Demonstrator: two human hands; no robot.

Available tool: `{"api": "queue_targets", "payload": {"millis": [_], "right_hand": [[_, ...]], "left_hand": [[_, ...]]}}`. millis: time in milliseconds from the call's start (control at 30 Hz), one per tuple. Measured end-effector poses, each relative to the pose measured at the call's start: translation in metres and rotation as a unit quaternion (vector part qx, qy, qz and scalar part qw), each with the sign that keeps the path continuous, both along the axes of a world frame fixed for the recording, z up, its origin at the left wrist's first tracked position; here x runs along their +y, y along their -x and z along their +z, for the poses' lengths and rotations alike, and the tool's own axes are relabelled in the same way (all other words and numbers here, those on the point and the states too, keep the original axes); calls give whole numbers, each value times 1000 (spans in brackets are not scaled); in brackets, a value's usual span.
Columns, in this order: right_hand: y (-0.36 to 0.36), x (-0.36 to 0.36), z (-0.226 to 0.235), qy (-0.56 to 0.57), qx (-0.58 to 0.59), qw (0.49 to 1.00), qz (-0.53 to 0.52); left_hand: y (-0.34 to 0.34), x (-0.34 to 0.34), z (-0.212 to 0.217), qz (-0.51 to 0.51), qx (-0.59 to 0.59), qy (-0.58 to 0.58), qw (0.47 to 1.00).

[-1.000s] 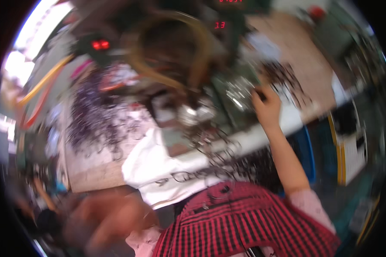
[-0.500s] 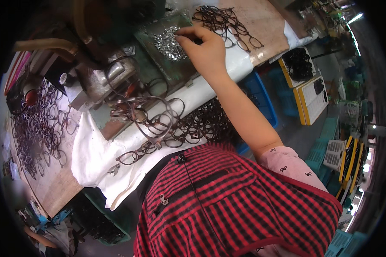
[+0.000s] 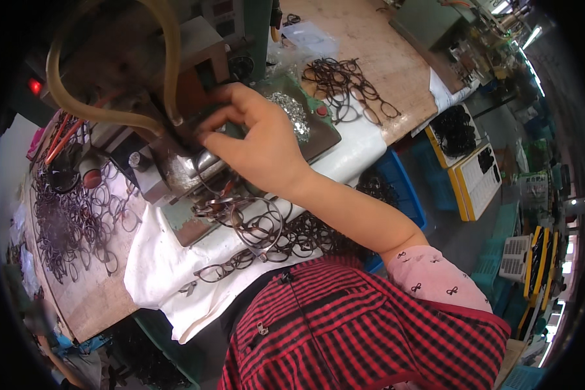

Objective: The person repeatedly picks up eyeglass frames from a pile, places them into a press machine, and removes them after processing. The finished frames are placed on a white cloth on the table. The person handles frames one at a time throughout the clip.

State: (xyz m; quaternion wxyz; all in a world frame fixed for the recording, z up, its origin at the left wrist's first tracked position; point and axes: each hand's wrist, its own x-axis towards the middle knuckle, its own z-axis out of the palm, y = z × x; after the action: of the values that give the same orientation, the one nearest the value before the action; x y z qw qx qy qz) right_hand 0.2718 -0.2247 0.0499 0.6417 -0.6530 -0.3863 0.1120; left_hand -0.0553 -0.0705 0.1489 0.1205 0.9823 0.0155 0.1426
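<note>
Fingers [image 3: 222,145] of right hand [image 3: 261,140] bent, thumb and pointer tips close together; cannot tell if tiny thing pinched. Tips by machine [image 3: 192,42]. Brown glasses frames [image 3: 221,207] bunched just below hand. Shiny silver bits [image 3: 292,114] behind knuckles. White cloth [image 3: 156,260] nearer belly.

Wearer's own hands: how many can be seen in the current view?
1: the right hand, at the machine, left of the small silvery pieces. The left hand isn't visible; it may be hidden.
</note>
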Motion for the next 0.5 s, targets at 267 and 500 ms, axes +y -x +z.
{"api": "queue_targets", "payload": {"millis": [267,500], "right_hand": [[16,1,14,-51,231,966,101],[24,15,1,-128,313,937,90]], "left_hand": [[17,32,18,116,-31,79,990],[-82,104,-162,209,-48,-160,963]]}}
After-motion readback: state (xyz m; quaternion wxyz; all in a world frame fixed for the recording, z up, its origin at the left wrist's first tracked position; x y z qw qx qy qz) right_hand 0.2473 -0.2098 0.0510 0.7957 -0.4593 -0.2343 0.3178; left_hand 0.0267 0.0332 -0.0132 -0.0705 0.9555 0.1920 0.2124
